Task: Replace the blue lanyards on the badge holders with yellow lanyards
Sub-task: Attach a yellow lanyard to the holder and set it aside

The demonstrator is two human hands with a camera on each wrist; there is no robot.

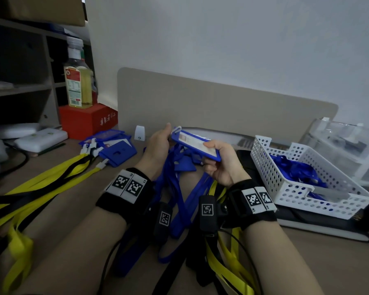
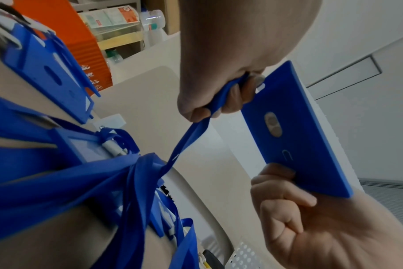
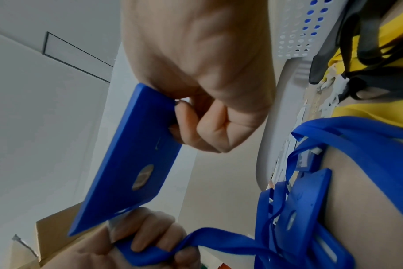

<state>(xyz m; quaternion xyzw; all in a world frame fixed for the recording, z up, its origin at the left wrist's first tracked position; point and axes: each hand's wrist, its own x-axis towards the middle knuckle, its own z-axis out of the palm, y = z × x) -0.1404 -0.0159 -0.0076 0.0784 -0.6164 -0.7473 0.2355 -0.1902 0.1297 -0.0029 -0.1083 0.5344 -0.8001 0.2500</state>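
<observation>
While both hands were raised above the desk [image 1: 77,209], a blue badge holder [image 1: 195,145] was kept between them, tilted, w/ its clear window side up in the head view. It was a flat rectangular plastic case; its back showed an oval thumb cutout [image 2: 273,124] and a small curved mark near the lower end. The right hand [image 1: 221,165] pinched the holder's bottom end, thumb on front, curled fingers [image 3: 209,131] behind. The left hand [image 1: 158,146] was closed around the top end at the white clip, and its fingers [image 2: 230,99] also gripped the blue lanyard [image 2: 191,134], which ran down from the fist to the pile of blue lanyards [image 1: 179,188] & more holders on the desk below. Whether the clip was still hooked in the slot could not be told.

Other blue holders [image 1: 115,150] w/ yellow lanyards [image 1: 51,177] lay on the left side of the desk. A white perforated basket [image 1: 303,188] at right contained loose blue lanyards. More yellow straps [image 1: 228,262] lay near the right forearm.
</observation>
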